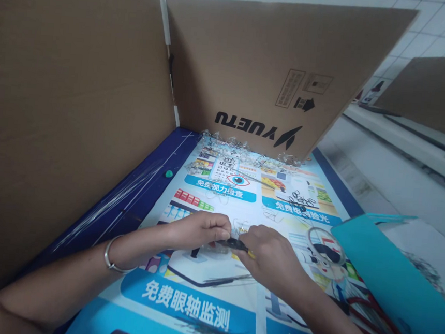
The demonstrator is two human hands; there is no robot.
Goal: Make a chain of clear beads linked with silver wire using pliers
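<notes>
My left hand (199,230), with a silver bangle (111,261) on its wrist, is closed in a pinch on a small piece I cannot make out. My right hand (267,254) is closed round a small tool with a black head and yellow handle (239,245), whose tip meets the left fingertips. Both hands hover just above a printed poster (194,310) lying flat on the table. A thin wire loop (242,225) lies just beyond the fingertips.
Cardboard walls stand at the left (64,101) and back (269,72). Small clear plastic pieces (224,142) line the back wall's foot; black rings (300,200) lie beyond. Thin wires (106,206) lie at left. A teal folder (388,275) lies at right.
</notes>
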